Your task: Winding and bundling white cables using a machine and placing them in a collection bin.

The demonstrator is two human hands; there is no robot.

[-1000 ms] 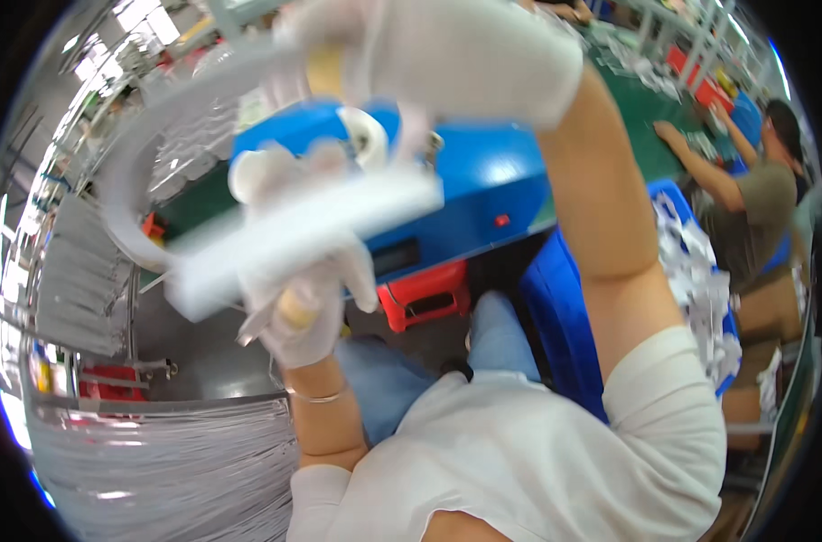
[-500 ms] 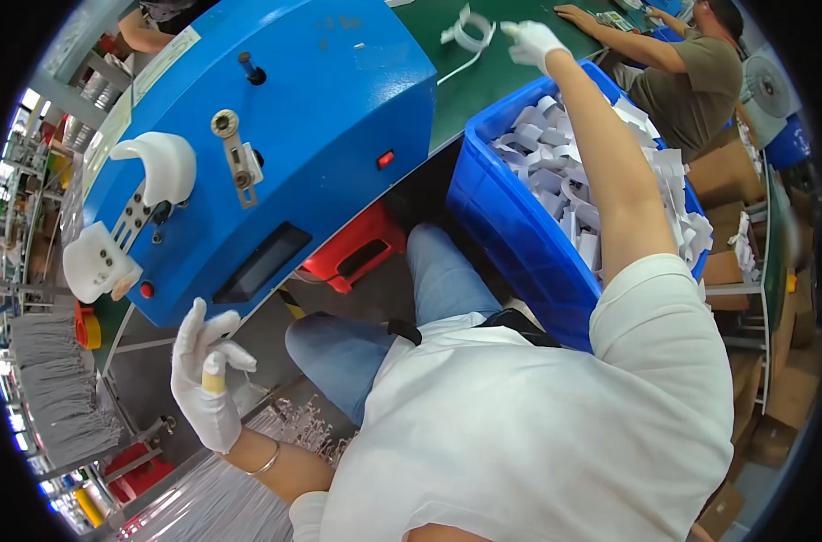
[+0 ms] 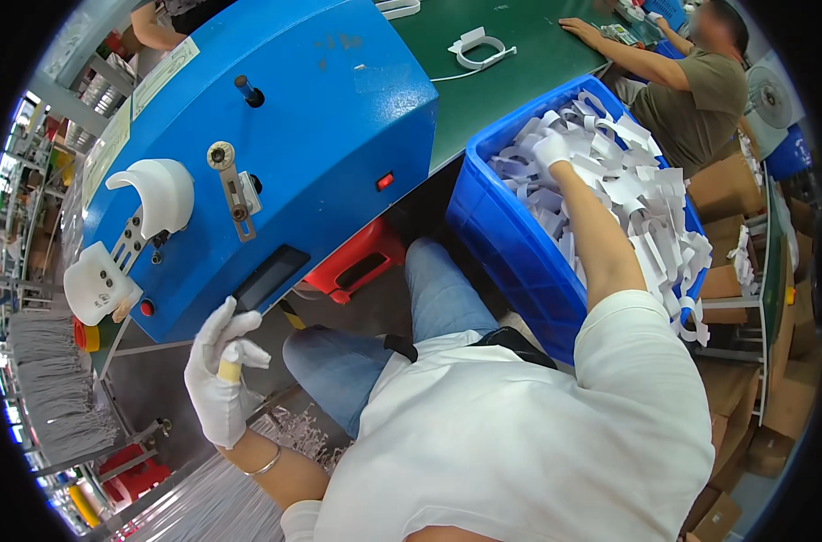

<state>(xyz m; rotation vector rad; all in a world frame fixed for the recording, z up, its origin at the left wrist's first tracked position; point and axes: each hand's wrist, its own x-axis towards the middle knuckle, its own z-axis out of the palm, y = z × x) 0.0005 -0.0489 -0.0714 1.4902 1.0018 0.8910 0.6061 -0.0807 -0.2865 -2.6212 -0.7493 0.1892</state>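
Observation:
My right hand (image 3: 549, 150), in a white glove, reaches into a blue bin (image 3: 510, 239) heaped with curled white strips (image 3: 623, 185). Its fingertips blend into the pile, so whether they grip a strip is hidden. My left hand (image 3: 218, 379), also gloved and with yellow tape on one finger, hovers in front of the blue machine (image 3: 339, 117). Its fingers are apart and nothing is in them. On the green table (image 3: 537, 41) beyond the bin lies a coiled white cable or strap (image 3: 480, 52) with a flat white tab.
The machine carries white curved holders (image 3: 163, 194), a slotted metal arm (image 3: 230, 185), a dark screen (image 3: 271, 275) and a red switch (image 3: 385, 182). A red stool (image 3: 357, 262) stands under the table. Another person (image 3: 700, 99) works at the far right. Bundled grey cables (image 3: 59, 388) hang at left.
My right hand has come back from beside the white coil on the table and down into the bin. The coil now lies alone. My left hand has shifted slightly right and stays open.

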